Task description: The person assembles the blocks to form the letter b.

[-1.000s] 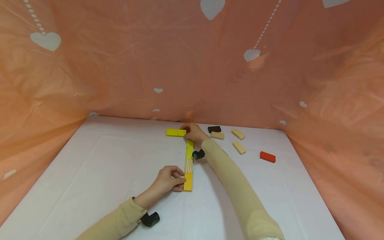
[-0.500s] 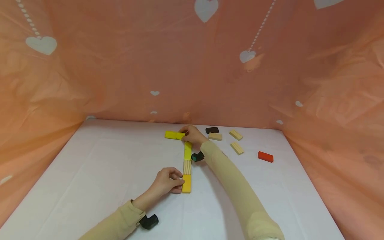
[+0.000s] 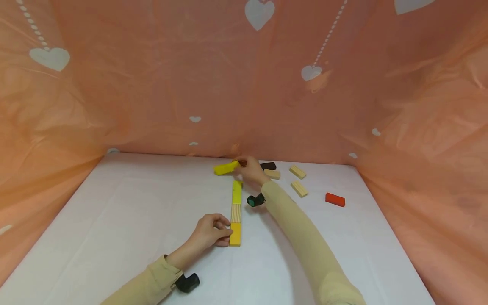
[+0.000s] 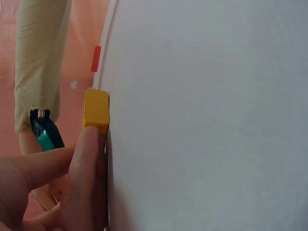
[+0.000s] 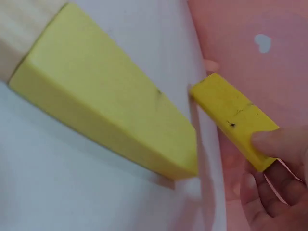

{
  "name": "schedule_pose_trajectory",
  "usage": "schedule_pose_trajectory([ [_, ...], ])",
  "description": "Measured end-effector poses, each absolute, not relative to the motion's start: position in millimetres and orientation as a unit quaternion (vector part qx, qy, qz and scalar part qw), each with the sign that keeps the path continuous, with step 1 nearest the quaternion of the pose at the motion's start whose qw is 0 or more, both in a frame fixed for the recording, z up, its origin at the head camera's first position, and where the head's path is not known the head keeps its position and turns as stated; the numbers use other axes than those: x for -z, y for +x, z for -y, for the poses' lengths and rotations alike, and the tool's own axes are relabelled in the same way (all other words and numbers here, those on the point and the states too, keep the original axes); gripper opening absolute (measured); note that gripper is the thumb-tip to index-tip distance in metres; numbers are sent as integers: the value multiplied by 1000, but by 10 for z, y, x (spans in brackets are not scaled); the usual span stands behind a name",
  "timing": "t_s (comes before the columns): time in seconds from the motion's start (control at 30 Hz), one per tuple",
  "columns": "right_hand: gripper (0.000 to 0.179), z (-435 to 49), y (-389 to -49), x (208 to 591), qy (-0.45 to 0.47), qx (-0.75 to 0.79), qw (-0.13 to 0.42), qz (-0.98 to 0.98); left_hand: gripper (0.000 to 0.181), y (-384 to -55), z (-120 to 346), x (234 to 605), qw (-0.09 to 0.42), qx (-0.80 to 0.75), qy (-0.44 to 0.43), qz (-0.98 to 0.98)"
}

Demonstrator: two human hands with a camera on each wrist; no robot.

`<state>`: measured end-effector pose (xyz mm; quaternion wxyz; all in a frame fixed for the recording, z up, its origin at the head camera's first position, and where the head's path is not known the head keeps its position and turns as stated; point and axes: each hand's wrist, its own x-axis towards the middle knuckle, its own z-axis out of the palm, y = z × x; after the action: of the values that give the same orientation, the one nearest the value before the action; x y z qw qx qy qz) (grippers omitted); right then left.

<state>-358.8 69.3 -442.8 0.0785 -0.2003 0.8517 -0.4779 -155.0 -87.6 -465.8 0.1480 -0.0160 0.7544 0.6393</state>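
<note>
In the head view, a straight row of wooden blocks runs away from me: an orange-yellow block (image 3: 235, 235) nearest, a plain striped block (image 3: 236, 213), then a bright yellow block (image 3: 237, 192). My left hand (image 3: 209, 231) rests against the left side of the orange-yellow block, its fingertips touching it. Past the row's far end, my right hand (image 3: 252, 169) pinches another yellow block (image 3: 225, 168) by its right end. That block is tilted, its left end lower; in the right wrist view the thumb (image 5: 269, 144) lies on its marked face, and the hidden side cannot be judged.
To the right lie a dark block (image 3: 268, 165), partly hidden by the right hand, several plain blocks, one a smooth block (image 3: 272, 174), and a red block (image 3: 335, 199). Orange sheeting with white hearts (image 3: 259, 14) surrounds the white tabletop (image 3: 152, 195).
The yellow block in my right hand has gone from lying flat across the row's far end to tilted, its right end raised. The left hand stays at the orange-yellow block. The head view shifts slightly.
</note>
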Motion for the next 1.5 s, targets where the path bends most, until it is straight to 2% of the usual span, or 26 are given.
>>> schedule_pose_trajectory([
  [0.23, 28, -823, -3573, 4354, -213, 488, 36, -845, 20, -1537, 886, 4661, 145, -638, -17, -756],
  [0.57, 37, -994, -3555, 4175, -191, 505, 45, -841, 22, -1536, 890, 4665, 142, -644, -14, -752],
  [0.77, 35, -1078, -3550, 4119, -174, 588, 46, -788, 21, -1544, 884, 4660, 143, -645, -15, -751],
  [0.97, 35, -1103, -3593, 4168, -130, 677, 44, -723, 21, -1552, 884, 4651, 146, -639, -19, -755],
  [1.2, 32, -1084, -3656, 4281, -55, 677, 25, -733, 22, -1544, 870, 4632, 146, -647, -13, -749],
  [1.5, 31, -996, -3770, 4454, -34, 676, 67, -733, 21, -1571, 887, 4649, 152, -636, -14, -756],
])
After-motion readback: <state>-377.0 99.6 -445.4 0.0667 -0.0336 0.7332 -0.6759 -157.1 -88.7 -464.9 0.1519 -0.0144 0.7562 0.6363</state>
